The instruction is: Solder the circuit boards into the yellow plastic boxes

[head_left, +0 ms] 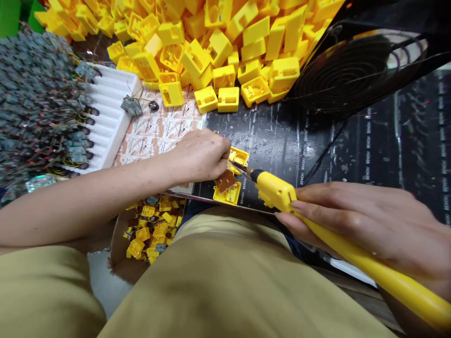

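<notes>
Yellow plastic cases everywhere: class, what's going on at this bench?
A person's right hand grips a yellow-handled soldering iron, its tip reaching toward the left hand, whose fingers sit beside an open yellow housing. A brown circuit board lies on another yellow housing just below. Beyond them is a heap of yellow housings, with a mass of wired boards to the left and a cardboard box of loose parts near the lap.
</notes>
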The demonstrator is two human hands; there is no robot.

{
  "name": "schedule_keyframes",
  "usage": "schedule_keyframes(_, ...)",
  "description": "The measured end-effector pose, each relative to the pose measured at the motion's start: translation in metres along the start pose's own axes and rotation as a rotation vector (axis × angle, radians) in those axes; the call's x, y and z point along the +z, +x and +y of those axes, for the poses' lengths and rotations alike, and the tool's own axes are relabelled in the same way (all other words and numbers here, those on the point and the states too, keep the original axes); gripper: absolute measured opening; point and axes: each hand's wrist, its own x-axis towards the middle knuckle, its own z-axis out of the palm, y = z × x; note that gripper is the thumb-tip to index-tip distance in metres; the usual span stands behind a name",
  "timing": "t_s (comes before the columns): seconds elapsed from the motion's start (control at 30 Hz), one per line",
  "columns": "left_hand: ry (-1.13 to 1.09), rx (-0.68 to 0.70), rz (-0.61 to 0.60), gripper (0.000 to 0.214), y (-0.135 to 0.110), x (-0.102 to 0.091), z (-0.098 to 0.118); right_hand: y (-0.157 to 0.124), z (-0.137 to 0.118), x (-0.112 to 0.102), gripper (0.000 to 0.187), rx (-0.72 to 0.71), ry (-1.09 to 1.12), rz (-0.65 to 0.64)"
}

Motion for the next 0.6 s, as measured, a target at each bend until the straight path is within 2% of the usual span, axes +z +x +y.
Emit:
schedule_keyframes(0.17,0.0,-0.002,0.018,0.023,0.0,0.0,0.0,0.0,-0.002,-0.003,0.013,0.021,-0.022,-0.054)
schedule_keyframes(0.3,0.026,-0.007,-0.005,0.023,0.001,0.0,0.001,-0.007,0.001,-0.003,0.009,-0.006,0.005,-0.012)
schedule_keyframes(0.4,0.029,-0.002,-0.026,0.024,0.001,-0.002,0.001,-0.015,0.008,-0.009,0.011,0.121,-0.016,-0.031)
schedule_keyframes(0.47,0.028,0.007,-0.037,0.025,0.001,-0.003,0.001,-0.02,0.015,-0.013,0.014,0.18,-0.045,0.001)
schedule_keyframes(0.53,0.034,0.014,-0.041,0.025,0.001,-0.003,0.002,-0.023,0.02,-0.016,0.023,0.208,-0.038,0.028)
schedule_keyframes(0.6,0.047,0.019,-0.038,0.026,0.001,-0.002,0.002,-0.021,0.023,-0.016,0.048,0.287,-0.022,0.031)
